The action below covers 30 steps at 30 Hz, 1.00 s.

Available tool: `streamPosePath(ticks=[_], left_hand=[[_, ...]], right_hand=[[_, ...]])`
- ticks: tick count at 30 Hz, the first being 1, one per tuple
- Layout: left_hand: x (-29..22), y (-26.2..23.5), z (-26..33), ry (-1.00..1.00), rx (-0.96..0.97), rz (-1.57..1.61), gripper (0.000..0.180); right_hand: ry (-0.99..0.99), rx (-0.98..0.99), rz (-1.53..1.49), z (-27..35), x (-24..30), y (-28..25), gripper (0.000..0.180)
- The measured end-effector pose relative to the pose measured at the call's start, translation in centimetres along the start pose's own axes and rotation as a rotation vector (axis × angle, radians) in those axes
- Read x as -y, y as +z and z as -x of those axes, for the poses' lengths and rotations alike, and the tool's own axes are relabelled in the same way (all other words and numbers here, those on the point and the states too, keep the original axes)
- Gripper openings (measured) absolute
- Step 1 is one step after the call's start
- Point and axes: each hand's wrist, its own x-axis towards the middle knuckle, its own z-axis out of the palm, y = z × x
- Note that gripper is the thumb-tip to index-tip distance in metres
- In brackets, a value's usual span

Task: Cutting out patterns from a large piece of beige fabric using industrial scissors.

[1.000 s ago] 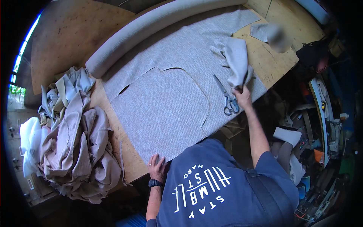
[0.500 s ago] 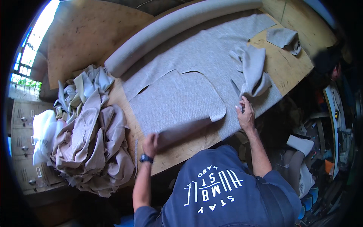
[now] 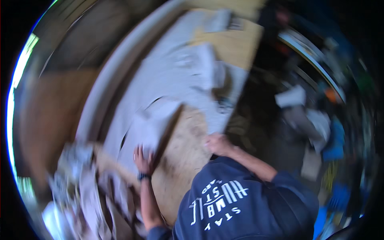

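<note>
Grey woven fabric (image 3: 160, 76) lies spread over the wooden table. A cut section of it, the fabric panel (image 3: 146, 130), is pushed back toward the left, baring wood beside it. My left hand (image 3: 143, 161), with a dark watch at the wrist, rests on the panel's near edge, fingers stretched and apart. At the table's front edge my right hand (image 3: 218, 145) is closed on the near corner of the grey fabric. Beyond it lie what look like scissors (image 3: 225, 105), their dark handles blurred. A crumpled grey fabric piece (image 3: 208, 66) lies farther back.
A long fabric roll (image 3: 116, 64) runs along the table's far side. Heaped cloth (image 3: 96, 196) crowds the left end. A small grey scrap (image 3: 219, 21) sits on bare wood at the back. Rolled pieces (image 3: 304, 116) and clutter stand right of the table.
My view has turned. The cut panel has moved back, showing the wood. My right hand has let go of the scissors and come nearer, onto the fabric corner.
</note>
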Motion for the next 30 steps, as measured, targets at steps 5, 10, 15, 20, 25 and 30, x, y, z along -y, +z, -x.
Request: streamPosePath(ticks=[5, 10, 15, 20, 25, 30], left_hand=[[2.4, 3.2, 6.2, -0.032, -0.074, 0.006, 0.046], [-1.9, 0.8, 0.7, -0.12, 0.32, 0.405, 0.025], [-19.8, -4.8, 4.5, -0.002, 0.735, 0.907, 0.021], [-34.0, -4.1, 4.5, -0.128, 1.134, 1.112, 0.04], [-41.6, -2.9, 2.4, -0.004, 1.232, 1.053, 0.054], [-50.8, 1.8, -0.4, -0.026, 1.147, 1.04, 0.051]], right_hand=[[-0.027, 0.126, 0.057, 5.5, 2.5, 4.3, 0.025], [0.212, 0.308, -0.231, 8.5, 3.9, 2.9, 0.042], [0.726, 0.382, -1.155, 7.6, 7.2, -0.1, 0.081], [0.747, 0.019, -1.019, 7.9, 3.8, -5.1, 0.051], [0.607, -0.367, -1.274, 11.1, -1.1, -15.8, 0.042], [0.344, -0.866, -1.254, 12.3, -9.5, -33.0, 0.036]])
